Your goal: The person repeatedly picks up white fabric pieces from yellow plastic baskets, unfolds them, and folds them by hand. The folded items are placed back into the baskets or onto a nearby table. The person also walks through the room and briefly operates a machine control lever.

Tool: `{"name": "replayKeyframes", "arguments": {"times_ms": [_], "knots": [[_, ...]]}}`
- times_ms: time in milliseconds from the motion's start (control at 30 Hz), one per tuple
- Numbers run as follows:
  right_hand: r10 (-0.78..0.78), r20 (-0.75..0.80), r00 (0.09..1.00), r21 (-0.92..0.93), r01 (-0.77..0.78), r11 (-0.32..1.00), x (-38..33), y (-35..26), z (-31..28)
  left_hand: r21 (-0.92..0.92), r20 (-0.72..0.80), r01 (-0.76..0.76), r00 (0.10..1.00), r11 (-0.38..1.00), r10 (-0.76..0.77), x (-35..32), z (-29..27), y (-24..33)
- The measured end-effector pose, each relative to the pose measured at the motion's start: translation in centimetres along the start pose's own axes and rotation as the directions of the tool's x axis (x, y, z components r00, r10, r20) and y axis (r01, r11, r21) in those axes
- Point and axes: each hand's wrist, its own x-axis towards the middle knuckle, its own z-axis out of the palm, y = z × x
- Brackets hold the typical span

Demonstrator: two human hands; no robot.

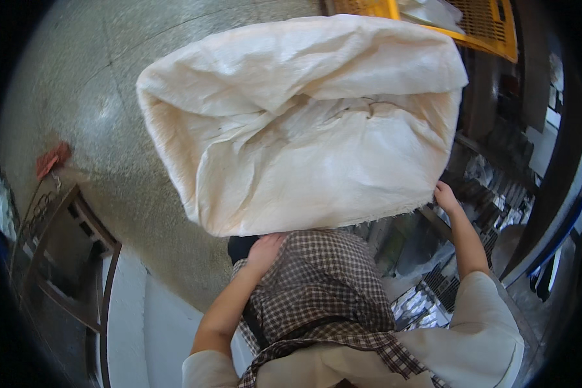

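A large white woven sack (pixel 330 155) spreads out in front of me, its wide mouth gaping and its rim folded over. Creases and small dark specks show on its inner side. At the sack's near right corner, my right hand (pixel 445 196) is closed on the edge, its fingers partly behind the cloth. My left hand (pixel 266 251) grips the near edge, left of the middle, with its fingertips hidden beneath the sack. Behind the left hand lies the brown checked apron (pixel 323 278) that I wear.
A yellow plastic crate (pixel 491 29) with white material inside stands at the far right. Dark racks with shiny packs (pixel 498 200) line the right side. A dark-framed chair (pixel 71 258) and a white ledge (pixel 155 317) are at the left, on speckled floor (pixel 97 84).
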Motion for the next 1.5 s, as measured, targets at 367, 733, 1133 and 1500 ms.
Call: {"name": "replayKeyframes", "arguments": {"times_ms": [367,733,1133,1500], "knots": [[-0.259,0.065,0.964,-0.651,0.238,0.721,3.9,2.7,1.9,0.293,-0.510,0.668,0.714,0.684,-0.479,0.4,-9.1,-8.6],[-0.174,0.064,0.983,-0.304,0.185,0.935,4.0,0.2,2.1,0.404,-0.538,0.660,0.732,0.634,-0.418,0.1,-8.1,-9.5],[-0.256,0.223,0.941,-0.077,0.279,0.957,0.9,-1.8,0.3,0.406,-0.504,0.640,0.752,0.652,-0.424,0.0,-8.7,-9.7],[-0.217,-0.266,0.939,0.423,0.316,0.849,11.8,0.6,3.3,0.405,-0.501,0.615,0.768,0.677,-0.398,0.2,-9.6,-7.9]]}}
